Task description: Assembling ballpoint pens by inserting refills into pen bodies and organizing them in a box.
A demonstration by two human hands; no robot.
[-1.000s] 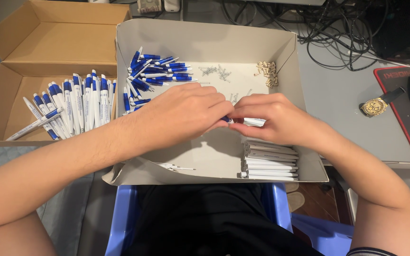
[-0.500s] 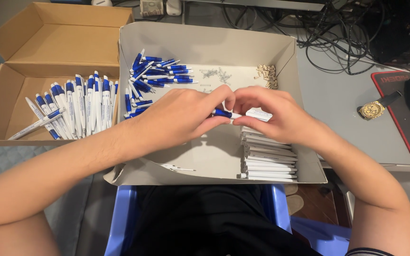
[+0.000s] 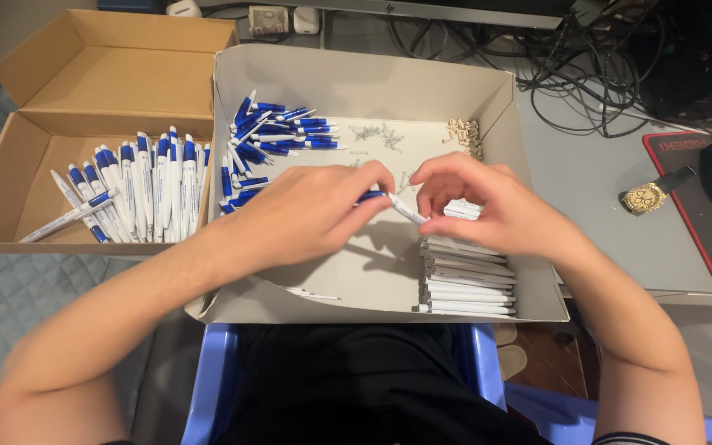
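Bridging both hands' grips: pen (image 3: 395, 203)

A smooth plastic pen (image 3: 395, 203), blue and white, is pinched between the fingers (image 3: 377, 177) of both hands. The grey tray (image 3: 356, 82) at centre frame is made of matt card. The brown box (image 3: 84, 74) at upper left is of rough, dull corrugated cardboard. A glossy gold metal watch (image 3: 643, 198) is seen at right on the matt grey worktop (image 3: 595, 165). A quilted cloth (image 3: 10, 288) lies at lower left.
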